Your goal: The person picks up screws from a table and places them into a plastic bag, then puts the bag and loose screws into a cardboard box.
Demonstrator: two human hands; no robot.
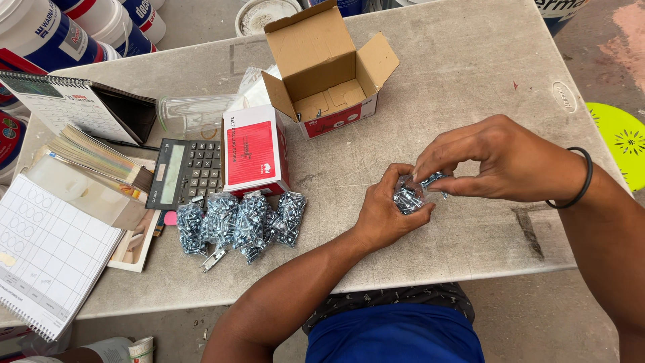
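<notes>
My left hand (390, 212) is curled shut around a small clear bag of screws (408, 199), cupping it from below and from the left, just above the table (470, 81). My right hand (494, 161) comes over from the right, thumb and forefinger pinched together on the bag's upper end, which pokes out towards that hand. So the bag lies between both palms, its bulk in the left, its mouth up and to the right, under the right fingertips. The left is the bearing hand; the right is the nearer one to the open end.

Further left on the table lies a row of filled bags (242, 225), well apart from my hands, touching a closed red and white box (254, 149). Beside that box sits a calculator (187, 173). Beyond, an open carton (329, 74) stands with its flaps up, its inside hard to see.
</notes>
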